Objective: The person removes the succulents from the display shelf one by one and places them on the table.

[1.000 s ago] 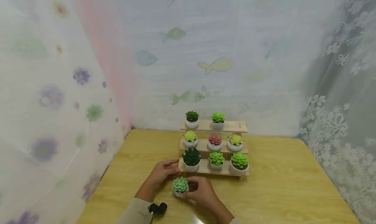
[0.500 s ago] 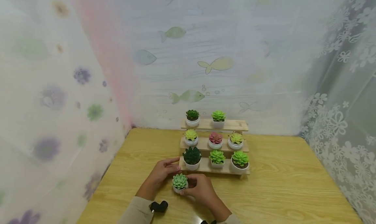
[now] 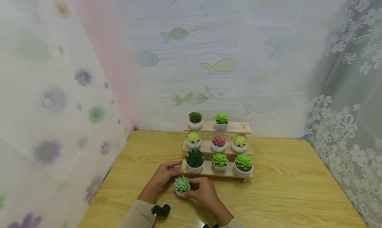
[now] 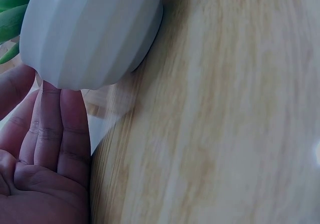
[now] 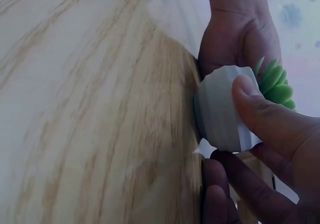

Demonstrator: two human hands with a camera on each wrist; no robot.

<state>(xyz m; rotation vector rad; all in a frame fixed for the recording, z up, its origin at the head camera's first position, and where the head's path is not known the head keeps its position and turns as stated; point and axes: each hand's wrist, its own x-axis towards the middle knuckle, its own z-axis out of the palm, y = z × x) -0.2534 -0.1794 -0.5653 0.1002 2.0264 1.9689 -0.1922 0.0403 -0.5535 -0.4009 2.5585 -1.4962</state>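
Observation:
A pale green succulent in a small white ribbed pot (image 3: 182,185) is near the table's front, just before the lower left corner of a three-tier wooden plant stand (image 3: 208,169). My right hand (image 3: 203,192) pinches this pot from the right. In the right wrist view the thumb lies along the ribbed side of the white pot (image 5: 222,111), fingers on the other side. My left hand (image 3: 163,175) is at the stand's lower left end, fingertips at its edge, fingers fairly straight. The left wrist view shows left fingers (image 4: 49,134) extending behind the pot; their tips are hidden.
Several potted succulents fill the stand, among them a dark green one (image 3: 195,160) nearest my left hand and a red one (image 3: 219,141) on the middle tier. The wooden table (image 3: 286,181) extends to both sides. Patterned curtains (image 3: 244,38) close it in behind and beside.
The pale green succulent and my right hand have shifted slightly away from me, toward the stand, mostly in the first half second. My left hand stays at the stand's edge.

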